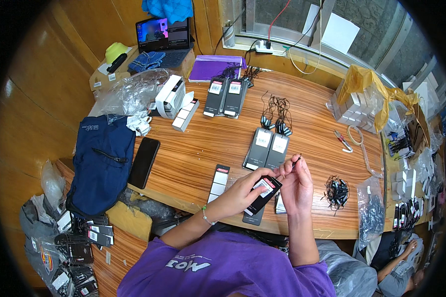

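Observation:
My left hand (239, 194) grips a black hang tag (264, 192) with a white barcode sticker and a red mark, tilted above the table's near edge. Close by on the right, my right hand (298, 188) is raised, its fingertips pinched on a thin black string (296, 162) at the tag's upper end. Whether the string passes through the tag is too small to tell. Just beyond my hands lie two stacks of grey tags (263, 148) with black strings fanned out. Under my left hand is a strip of white labels (219, 182). A dark tag (253, 218) lies partly beneath my hands.
A heap of black strings (337, 193) sits to the right, near cutters (343, 141) and a tape roll (354, 133). More tag stacks (225, 99), a phone (144, 163), a blue bag (101, 163) and a laptop (164, 42) stand left and back. Another person's arm (399, 260) shows lower right.

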The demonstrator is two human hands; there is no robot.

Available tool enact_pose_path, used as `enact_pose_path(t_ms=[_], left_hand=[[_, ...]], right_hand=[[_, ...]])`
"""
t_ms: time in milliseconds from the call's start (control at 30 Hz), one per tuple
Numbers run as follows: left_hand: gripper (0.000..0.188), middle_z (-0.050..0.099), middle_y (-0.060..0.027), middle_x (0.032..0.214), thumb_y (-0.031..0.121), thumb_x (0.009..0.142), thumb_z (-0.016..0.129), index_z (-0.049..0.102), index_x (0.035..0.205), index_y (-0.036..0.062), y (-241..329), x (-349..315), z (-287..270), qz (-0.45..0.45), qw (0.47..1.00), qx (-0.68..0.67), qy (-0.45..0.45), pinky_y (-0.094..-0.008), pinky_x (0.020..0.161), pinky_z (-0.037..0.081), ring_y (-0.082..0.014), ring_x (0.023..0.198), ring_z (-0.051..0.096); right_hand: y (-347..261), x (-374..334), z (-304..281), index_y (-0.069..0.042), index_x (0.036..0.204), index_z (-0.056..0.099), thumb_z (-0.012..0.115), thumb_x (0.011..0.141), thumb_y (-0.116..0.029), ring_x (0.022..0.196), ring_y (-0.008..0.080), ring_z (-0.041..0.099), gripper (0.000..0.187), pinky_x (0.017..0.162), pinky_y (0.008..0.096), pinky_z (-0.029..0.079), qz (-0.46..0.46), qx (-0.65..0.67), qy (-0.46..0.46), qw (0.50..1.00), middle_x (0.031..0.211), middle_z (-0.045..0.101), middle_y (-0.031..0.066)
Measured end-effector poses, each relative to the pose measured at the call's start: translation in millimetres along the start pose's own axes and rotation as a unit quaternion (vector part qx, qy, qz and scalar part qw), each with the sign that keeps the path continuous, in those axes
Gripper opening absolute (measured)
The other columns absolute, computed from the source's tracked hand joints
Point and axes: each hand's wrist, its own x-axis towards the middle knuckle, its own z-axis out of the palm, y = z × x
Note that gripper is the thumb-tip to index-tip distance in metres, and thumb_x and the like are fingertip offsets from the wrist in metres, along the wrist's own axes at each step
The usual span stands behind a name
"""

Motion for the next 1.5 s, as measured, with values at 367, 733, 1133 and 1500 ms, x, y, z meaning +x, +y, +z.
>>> enact_pose_path(t_ms=[367,733,1133,1500], left_hand=[[0.029,0.057,-0.0090,0.104,0.004,0.084,0.055,0.048,0.113,0.0030,-10.1,-0.2,7.0,-0.009,0.995,-0.096,0.005,-0.0285,0.082,0.045,-0.0174,0.097,0.057],[0.029,0.057,-0.0045,0.098,-0.003,0.082,0.057,0.049,0.111,-0.0007,-29.2,27.7,-3.9,-0.061,0.992,-0.111,0.002,-0.0207,0.079,0.046,-0.0082,0.091,0.056],[0.031,0.061,-0.0051,0.084,-0.002,0.075,0.064,0.054,0.104,0.0005,-48.3,111.6,-13.9,-0.026,0.998,-0.022,0.058,-0.0181,0.057,0.043,-0.0049,0.068,0.056],[0.038,0.053,-0.0082,0.099,0.015,0.067,0.072,0.060,0.102,0.0074,-60.3,130.6,-13.1,0.054,0.927,0.364,0.071,-0.0360,0.089,0.037,-0.0267,0.099,0.044]], right_hand=[[-20.0,1.4,5.3,-0.004,0.097,0.049,0.048,0.092,-0.017,0.074,0.0164,0.053,0.014,0.075,0.0331,0.045,0.004,-0.049,0.016,0.999,0.078,0.054,0.0072],[-87.3,51.3,4.4,-0.004,0.093,0.051,0.047,0.092,-0.013,0.065,0.0123,0.051,0.010,0.067,0.0286,0.047,-0.164,-0.128,-0.006,0.978,0.071,0.053,0.0037],[-110.2,157.2,8.2,-0.003,0.094,0.055,0.047,0.092,-0.012,0.055,0.0068,0.045,0.012,0.054,0.0222,0.042,-0.155,-0.208,-0.011,0.966,0.068,0.053,0.0005],[-93.6,200.3,-32.7,-0.005,0.094,0.057,0.048,0.091,-0.014,0.059,0.0068,0.050,0.013,0.055,0.0217,0.045,-0.077,-0.291,0.032,0.953,0.069,0.055,0.0001]])
